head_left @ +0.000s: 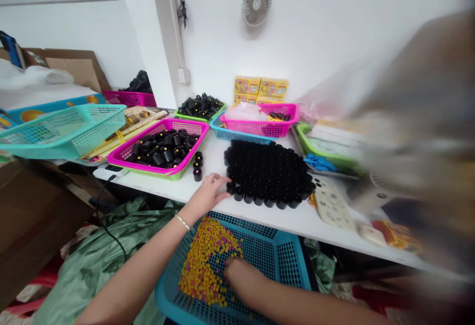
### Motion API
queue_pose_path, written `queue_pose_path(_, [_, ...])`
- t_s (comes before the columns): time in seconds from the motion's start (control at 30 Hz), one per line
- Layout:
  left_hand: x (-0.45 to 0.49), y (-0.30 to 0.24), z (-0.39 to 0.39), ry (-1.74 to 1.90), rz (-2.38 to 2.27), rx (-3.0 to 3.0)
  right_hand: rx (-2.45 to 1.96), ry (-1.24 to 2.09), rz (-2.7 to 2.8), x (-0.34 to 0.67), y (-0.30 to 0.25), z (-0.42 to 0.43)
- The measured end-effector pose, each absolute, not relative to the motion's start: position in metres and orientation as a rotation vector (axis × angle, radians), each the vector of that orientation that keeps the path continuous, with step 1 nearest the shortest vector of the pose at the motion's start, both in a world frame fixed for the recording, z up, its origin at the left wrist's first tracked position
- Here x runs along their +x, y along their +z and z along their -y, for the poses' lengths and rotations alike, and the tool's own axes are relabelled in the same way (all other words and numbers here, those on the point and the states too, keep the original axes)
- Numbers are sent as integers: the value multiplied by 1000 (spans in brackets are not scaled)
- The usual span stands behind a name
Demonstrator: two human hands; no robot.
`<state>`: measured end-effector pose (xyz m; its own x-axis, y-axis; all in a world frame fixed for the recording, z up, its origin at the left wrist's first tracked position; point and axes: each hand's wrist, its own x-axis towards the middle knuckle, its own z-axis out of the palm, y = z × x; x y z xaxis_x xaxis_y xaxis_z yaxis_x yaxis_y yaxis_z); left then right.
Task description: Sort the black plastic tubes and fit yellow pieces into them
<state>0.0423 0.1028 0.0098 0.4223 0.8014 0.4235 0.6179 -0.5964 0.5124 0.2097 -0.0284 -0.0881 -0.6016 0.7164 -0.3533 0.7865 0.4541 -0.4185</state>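
Note:
At the near left corner of a block of black cylindrical caps (267, 171), my left hand (211, 192) has its thumb and fingers around one black cap (230, 187). The block stands in close rows on the white table. My right hand (234, 269) reaches into a blue mesh basket (293, 260) below the table edge; its fingers are hidden and blurred. Many small yellow and pink pellets (204, 265) are heaped on the basket's left side, beside that hand. Several loose caps (198, 166), some with a coloured dot on top, stand left of the block.
A pink basket (115, 159) of jumbled black caps stands on the left. Behind are a green basket (218, 112) and another pink basket (293, 115). A turquoise basket (92, 132) sits far left. At right lie a phone case (334, 208) and a blurred person (426, 142).

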Motion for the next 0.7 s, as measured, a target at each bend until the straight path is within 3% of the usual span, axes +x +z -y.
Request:
queue_pose_path(0.13, [31, 18, -104, 836, -1146, 2311, 1339, -882, -2592, 214, -68, 19])
queue_pose_path(0.33, [7, 16, -104, 752, -1004, 2131, 1631, -970, -3104, 228, 23, -34])
queue_pose_path(0.43, [5, 14, -106, 742, -959, 2079, 1703, -765, -3329, 223, 58, -68])
queue_pose_path(0.7, [5, 14, -109, 731, -896, 2019, 1401, -570, -3209, 199, 67, -108])
